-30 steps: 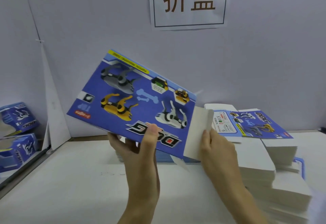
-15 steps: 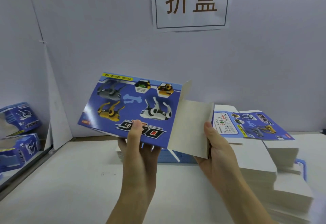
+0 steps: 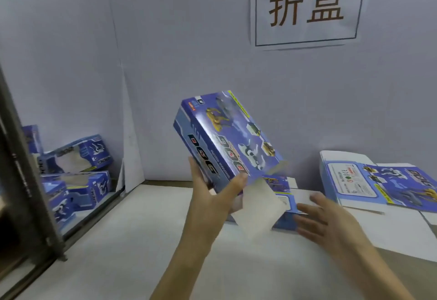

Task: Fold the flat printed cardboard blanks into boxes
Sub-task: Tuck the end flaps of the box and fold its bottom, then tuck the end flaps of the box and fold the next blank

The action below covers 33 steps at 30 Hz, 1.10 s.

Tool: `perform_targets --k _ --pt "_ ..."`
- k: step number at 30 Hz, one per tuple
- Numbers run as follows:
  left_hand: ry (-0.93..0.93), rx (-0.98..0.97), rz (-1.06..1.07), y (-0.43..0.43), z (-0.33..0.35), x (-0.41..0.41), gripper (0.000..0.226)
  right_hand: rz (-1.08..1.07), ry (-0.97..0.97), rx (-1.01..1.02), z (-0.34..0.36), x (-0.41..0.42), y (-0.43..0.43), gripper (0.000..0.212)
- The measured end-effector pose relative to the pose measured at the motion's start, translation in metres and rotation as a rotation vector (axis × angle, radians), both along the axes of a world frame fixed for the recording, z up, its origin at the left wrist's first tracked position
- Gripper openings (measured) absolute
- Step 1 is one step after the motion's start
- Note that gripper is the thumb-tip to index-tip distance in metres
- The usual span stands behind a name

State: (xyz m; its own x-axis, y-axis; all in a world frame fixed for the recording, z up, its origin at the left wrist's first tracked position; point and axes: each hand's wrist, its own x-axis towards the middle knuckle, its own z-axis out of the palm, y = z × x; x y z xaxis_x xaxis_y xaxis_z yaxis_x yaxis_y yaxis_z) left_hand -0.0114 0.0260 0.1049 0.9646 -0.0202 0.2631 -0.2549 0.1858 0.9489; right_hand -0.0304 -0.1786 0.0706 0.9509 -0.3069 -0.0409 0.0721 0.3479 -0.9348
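Observation:
My left hand (image 3: 214, 195) grips the lower end of a blue printed box (image 3: 227, 139), thumb on its front face and fingers behind it. The box is squared up into a tube and tilts up to the right above the table. A plain grey end flap (image 3: 256, 207) hangs loose from its lower end. My right hand (image 3: 328, 224) hovers lower right of the box with fingers spread, holding nothing. A stack of flat blanks (image 3: 378, 184) lies at the right, printed side up. A further low pile of blanks (image 3: 283, 202) lies behind the flap.
Several folded blue boxes (image 3: 75, 172) are heaped at the left beyond a dark metal rail (image 3: 30, 181). A white table (image 3: 132, 240) runs under my hands. A grey wall with a paper sign (image 3: 307, 6) stands behind.
The flat blank has opened into a box shape and swung upright in my left hand. My right hand let go of the side flap and dropped away to the lower right. The view turned left.

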Motion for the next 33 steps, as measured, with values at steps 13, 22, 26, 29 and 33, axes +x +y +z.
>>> perform_targets --k 13,22,26,29,33 --pt "0.139 -0.311 0.484 0.239 0.121 0.099 0.077 0.274 0.054 -0.077 -0.023 0.035 -0.011 0.039" --pt "-0.042 1.032 0.212 0.091 -0.021 0.118 0.048 0.134 0.102 -0.254 -0.009 0.008 0.011 0.025" --pt "-0.339 1.389 0.054 0.006 -0.07 0.122 0.053 0.138 0.104 -0.346 -0.006 0.006 0.018 0.023" --pt "-0.391 1.534 -0.012 -0.037 -0.093 0.13 0.07 0.111 0.113 -0.374 -0.007 0.008 0.015 0.02" --pt "-0.438 1.571 0.044 -0.057 -0.116 0.139 0.056 0.106 0.152 -0.397 -0.015 0.013 0.01 0.017"
